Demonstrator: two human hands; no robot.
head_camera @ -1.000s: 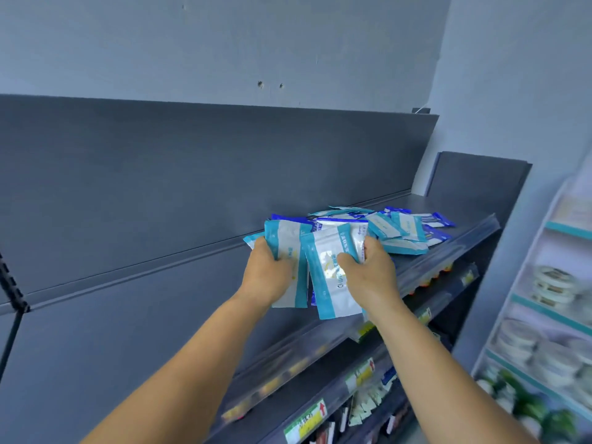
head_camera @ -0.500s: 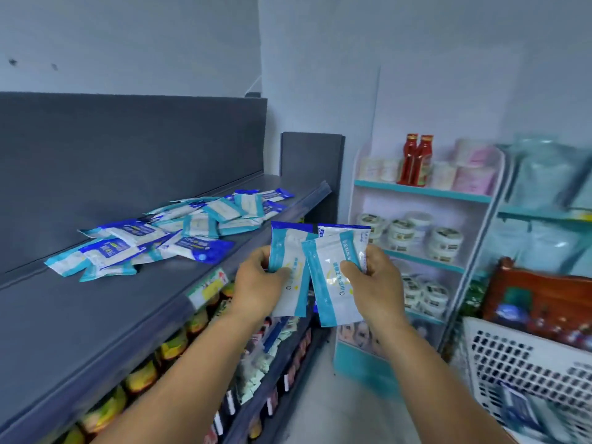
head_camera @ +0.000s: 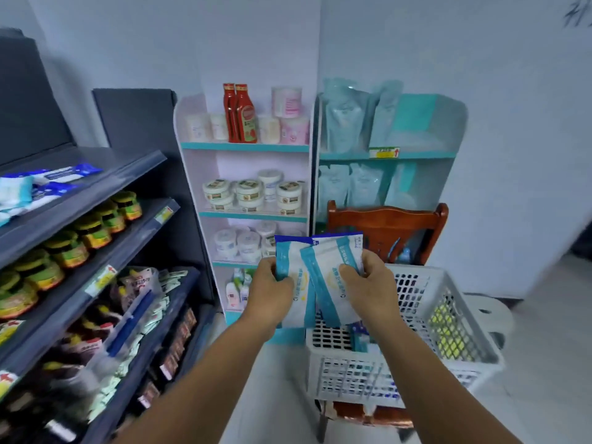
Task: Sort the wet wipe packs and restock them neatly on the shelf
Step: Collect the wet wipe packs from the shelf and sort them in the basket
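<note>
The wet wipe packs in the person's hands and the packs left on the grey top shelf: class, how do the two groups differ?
The held packs stand upright, fanned between the left hand and right hand; the shelf packs lie flat in a loose, overlapping heap. The held packs hang over the white basket; the shelf packs rest on the grey top shelf. Both groups are white and blue pouches.

Pale bluish walls [head_camera: 416,43] meet in a corner behind a white rack with teal shelf edges [head_camera: 245,147], a brown wooden chair [head_camera: 387,225] and a light floor [head_camera: 544,315].
</note>
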